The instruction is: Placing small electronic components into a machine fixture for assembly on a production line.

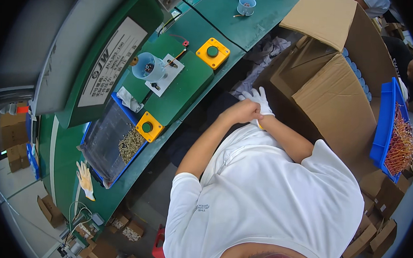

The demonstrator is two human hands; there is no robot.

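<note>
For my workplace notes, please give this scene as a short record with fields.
Left hand: bare, closed on white glove at its cuff
Right hand: wears this glove, fingers extended
Green bench: blue cups, two yellow button boxes, loose glove
Blue tray: small gold-coloured parts
Right side: open cardboard box; blue bin with red and yellow wires

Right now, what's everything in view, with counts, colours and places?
Workbench: one, green, left
Press: one, green and grey, upper left
Cups: several, pale blue, workbench and carton
Button boxes: two, yellow, workbench
Tray: one, blue, workbench
Parts: many, brassy, tray
Loose glove: one, cream, beside tray
Carton: one, brown, right of hands
Bin: one, blue, far right
Wires: many, red and yellow, bin
Smaller boxes: several, brown, floor
Co-worker: at least one, dark clothing, upper right
Worn glove: one, white, right hand
Left hand: one, bare, at right wrist
Right hand: one, gloved, beside carton
</note>
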